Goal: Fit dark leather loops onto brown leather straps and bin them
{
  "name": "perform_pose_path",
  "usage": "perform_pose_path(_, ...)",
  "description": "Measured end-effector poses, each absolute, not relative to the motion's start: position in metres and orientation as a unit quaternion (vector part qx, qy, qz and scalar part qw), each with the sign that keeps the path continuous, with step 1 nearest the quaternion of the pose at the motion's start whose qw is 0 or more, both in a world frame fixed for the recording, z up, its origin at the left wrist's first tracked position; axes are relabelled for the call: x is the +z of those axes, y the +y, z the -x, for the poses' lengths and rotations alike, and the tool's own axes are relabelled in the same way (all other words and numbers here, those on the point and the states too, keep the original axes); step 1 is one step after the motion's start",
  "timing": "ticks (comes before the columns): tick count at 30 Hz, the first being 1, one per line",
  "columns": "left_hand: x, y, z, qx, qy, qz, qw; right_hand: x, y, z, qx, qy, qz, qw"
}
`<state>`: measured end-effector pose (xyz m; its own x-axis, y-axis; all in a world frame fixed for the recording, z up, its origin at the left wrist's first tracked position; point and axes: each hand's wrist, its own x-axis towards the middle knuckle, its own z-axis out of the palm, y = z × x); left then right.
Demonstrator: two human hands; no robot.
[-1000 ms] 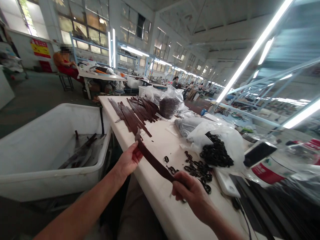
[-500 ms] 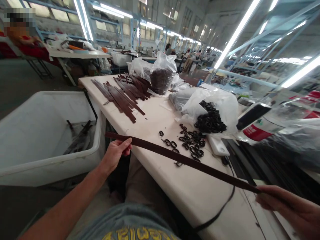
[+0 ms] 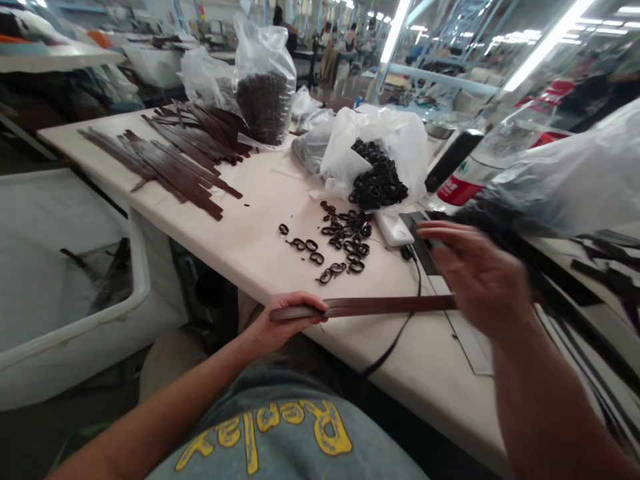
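From my remote seat I see the left hand (image 3: pixel 273 330) with its fingers closed on the brown strap (image 3: pixel 390 305) near one end. The right hand (image 3: pixel 483 277) is blurred, fingers stretched out and pointing left; I cannot tell whether it has hold of the strap's other end, which disappears behind it.

Half a second ago my view had the strap slanting steeply down to the right hand at the lower right, with a long tail past the left fingers. Now only a short, blunt end shows at the left hand, and the right hand has come higher and further inward.

The strap's long axis now runs nearly level from left to right, rising slightly toward the right hand, its blunt end pointing left. It is over the near side of the desk (image 3: pixel 250 247), passing in front of the cable (image 3: pixel 397 340), with the loose black rings (image 3: pixel 350 245) beyond it. The pile of brown strips (image 3: pixel 173 170) lies farther off to my left.
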<state>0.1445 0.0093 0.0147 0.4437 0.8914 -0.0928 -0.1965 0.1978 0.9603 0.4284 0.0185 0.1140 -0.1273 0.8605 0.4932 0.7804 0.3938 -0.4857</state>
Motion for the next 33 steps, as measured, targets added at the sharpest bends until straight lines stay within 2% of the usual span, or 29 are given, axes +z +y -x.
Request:
perform_pose_path(3,0.014,0.007,-0.137,0.394,0.376,-0.529,0.651,0.087,0.032,-0.374,0.307,-0.792,0.486,0.204)
perform_pose_path(5,0.012,0.005,-0.130,0.402,0.396,-0.523,0.638,0.065,0.036,-0.351,0.404,-0.789,0.440,0.144)
perform_pose_path(11,0.001,-0.004,-0.096,0.449,0.442,-0.373,0.681,0.033,0.036,-0.340,0.522,-0.727,0.419,0.151)
perform_pose_path(14,-0.005,-0.009,-0.079,0.447,0.468,-0.304,0.699,0.035,0.037,-0.347,0.528,-0.715,0.430,0.158)
perform_pose_path(18,-0.009,-0.013,-0.075,0.406,0.507,-0.325,0.688,0.037,0.039,-0.350,0.487,-0.739,0.443,0.145)
perform_pose_path(25,-0.013,-0.013,-0.095,0.443,0.512,-0.294,0.675,0.034,0.030,-0.322,0.288,-0.828,0.451,0.167)
perform_pose_path(33,-0.005,-0.017,-0.091,0.474,0.510,-0.327,0.639,0.028,0.022,-0.282,0.278,-0.826,0.425,0.245)
